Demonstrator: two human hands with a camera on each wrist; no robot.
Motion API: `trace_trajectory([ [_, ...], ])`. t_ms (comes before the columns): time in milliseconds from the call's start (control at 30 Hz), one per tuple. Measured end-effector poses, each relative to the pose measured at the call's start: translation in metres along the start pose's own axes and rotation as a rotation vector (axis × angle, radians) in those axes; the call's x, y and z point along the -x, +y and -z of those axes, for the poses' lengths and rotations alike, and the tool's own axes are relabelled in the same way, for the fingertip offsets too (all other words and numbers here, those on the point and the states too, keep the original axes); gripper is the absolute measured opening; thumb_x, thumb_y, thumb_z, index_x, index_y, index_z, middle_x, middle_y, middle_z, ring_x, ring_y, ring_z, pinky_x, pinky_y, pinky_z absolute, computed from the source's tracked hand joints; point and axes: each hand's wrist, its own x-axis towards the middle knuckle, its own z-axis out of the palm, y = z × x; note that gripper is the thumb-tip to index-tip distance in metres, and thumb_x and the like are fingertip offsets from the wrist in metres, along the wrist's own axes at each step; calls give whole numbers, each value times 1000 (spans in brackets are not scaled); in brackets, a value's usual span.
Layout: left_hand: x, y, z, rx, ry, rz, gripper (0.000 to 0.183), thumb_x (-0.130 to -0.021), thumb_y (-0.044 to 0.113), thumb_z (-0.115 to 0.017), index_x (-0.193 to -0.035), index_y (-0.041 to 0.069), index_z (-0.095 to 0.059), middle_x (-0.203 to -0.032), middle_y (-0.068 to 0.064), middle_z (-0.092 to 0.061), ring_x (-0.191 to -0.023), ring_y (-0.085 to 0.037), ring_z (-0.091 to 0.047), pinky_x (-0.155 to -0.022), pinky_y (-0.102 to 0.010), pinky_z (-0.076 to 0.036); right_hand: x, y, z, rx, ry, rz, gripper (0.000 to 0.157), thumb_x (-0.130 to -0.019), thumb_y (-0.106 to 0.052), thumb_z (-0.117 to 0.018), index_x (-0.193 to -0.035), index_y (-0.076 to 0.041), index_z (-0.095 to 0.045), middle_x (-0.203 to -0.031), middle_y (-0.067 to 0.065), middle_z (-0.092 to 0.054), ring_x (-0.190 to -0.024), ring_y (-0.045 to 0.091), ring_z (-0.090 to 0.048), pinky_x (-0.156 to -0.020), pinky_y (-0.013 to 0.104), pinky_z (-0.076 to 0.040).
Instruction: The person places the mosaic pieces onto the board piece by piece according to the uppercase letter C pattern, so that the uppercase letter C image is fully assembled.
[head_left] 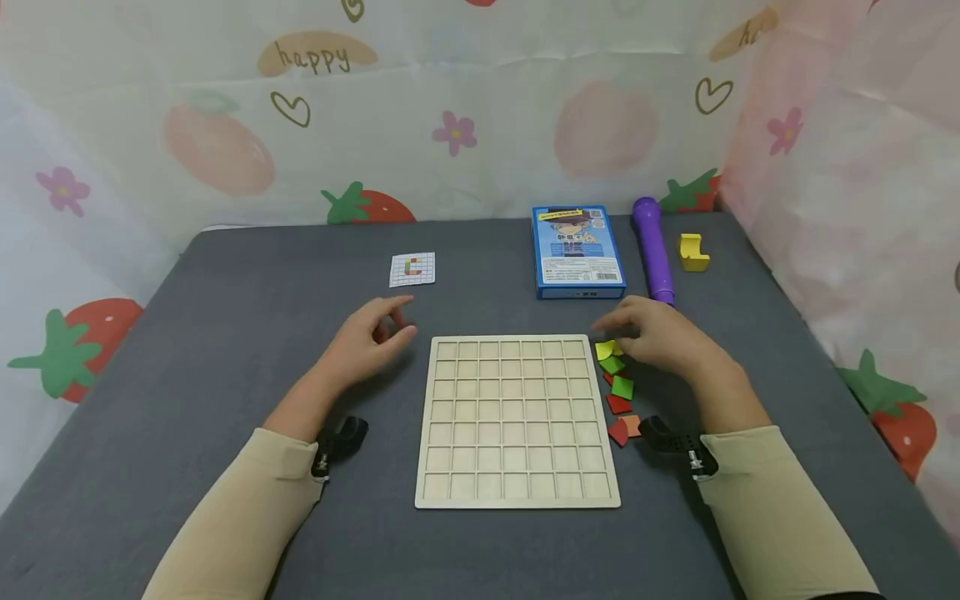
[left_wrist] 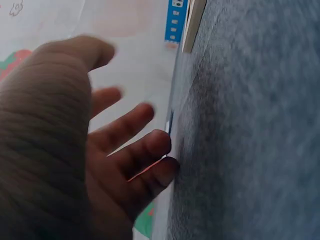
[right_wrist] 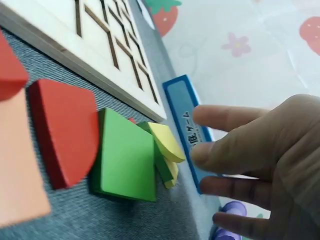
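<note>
A pale wooden grid board lies flat on the grey table. Along its right edge runs a loose row of small blocks: yellow, green, red and orange pieces. Just above the yellow end of that row hovers my right hand, fingers loosely bent; the right wrist view shows nothing between thumb and fingers. My left hand is held over the table by the board's upper left corner, fingers apart and holding nothing. Beyond it lies a small white card printed with a coloured grid pattern.
A blue box lies at the back of the table. Beside it are a purple cylindrical stick and a yellow notched block. Printed cloth hangs behind the table and along its right side.
</note>
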Motion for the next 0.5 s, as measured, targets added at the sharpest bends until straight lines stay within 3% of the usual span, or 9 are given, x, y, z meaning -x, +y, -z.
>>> trace_trajectory([
  [233,2,2,-10,-8,-145,-30,43,-97,23,-74,-137,9,-66,-102,-5,-58,-72,-18,-44,-72,-39,-40,-4,4,-6,14,-67,4,31,-94,0,-65,-120,-9,-78,-118,13,-61,-100,31,-55,-84,46,-48],
  [500,2,5,-13,-57,-163,-27,42,-96,21,-75,-136,10,-67,-102,-4,-59,-73,-18,-44,-72,-40,-39,-6,7,-9,64,-18,36,22,-101,-8,-64,-117,-3,-78,-105,10,-68,-90,25,-58,-80,43,-50],
])
